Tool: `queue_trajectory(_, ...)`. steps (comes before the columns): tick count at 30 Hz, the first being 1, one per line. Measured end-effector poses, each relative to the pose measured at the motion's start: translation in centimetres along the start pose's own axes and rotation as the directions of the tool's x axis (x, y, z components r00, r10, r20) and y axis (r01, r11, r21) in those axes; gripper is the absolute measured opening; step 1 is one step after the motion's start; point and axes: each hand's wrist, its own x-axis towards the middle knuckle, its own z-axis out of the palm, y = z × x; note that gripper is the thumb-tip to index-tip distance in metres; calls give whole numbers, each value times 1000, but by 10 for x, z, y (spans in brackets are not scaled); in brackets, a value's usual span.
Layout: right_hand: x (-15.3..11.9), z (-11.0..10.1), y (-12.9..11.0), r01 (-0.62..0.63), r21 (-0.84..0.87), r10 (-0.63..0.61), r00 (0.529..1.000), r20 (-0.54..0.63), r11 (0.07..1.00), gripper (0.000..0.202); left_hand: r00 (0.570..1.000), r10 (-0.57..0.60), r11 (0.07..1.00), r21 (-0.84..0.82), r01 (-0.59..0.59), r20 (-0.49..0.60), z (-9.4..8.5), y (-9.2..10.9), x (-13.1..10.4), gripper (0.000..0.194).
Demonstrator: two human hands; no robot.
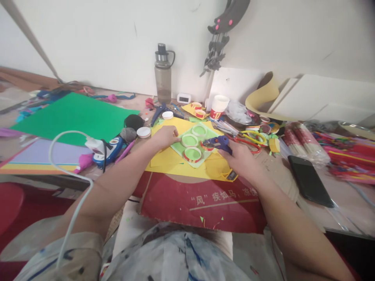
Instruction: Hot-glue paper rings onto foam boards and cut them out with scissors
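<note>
Over the left edge of a light green paper sheet [179, 151] sits my left hand [165, 137], its fingers curled and their tips at the paper's edge. On this sheet stand several shallow rings cut from paper cups, among them a front ring [192, 155] with a red and yellow band. My right hand [238, 156] is wrapped round a dark blue glue gun [218, 143], whose front end points left over the ring at the sheet's right side and partly hides it. Yellow paper [164, 164] lies beneath the green sheet.
A red cardboard [202, 203] lies at the front edge. Behind stand a water bottle [163, 78] and a paper cup [219, 107]. Yellow-handled scissors [253, 136] and a phone [310, 181] lie right; green card [76, 117] lies left. A white cable [73, 171] crosses my left arm.
</note>
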Motion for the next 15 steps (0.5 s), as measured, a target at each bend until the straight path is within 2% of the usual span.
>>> queue_trajectory(4,1,5,5,27,-10,-27,999,-28,1000,12,997,11,998,61,-16,80,-11,2,-5,19)
queue_trajectory(12,1,8,10,29,-24,-30,998,-59,999,21,955,121,974,155,-168,271,-28,-7,-10,30)
queue_trajectory(13,0,7,10,30,-13,-30,997,-67,999,23,955,129,973,153,-173,266,-28,-7,-11,34)
queue_trajectory(15,-2,4,9,32,4,-31,996,-89,999,28,978,112,983,122,-134,175,-27,-7,-10,38)
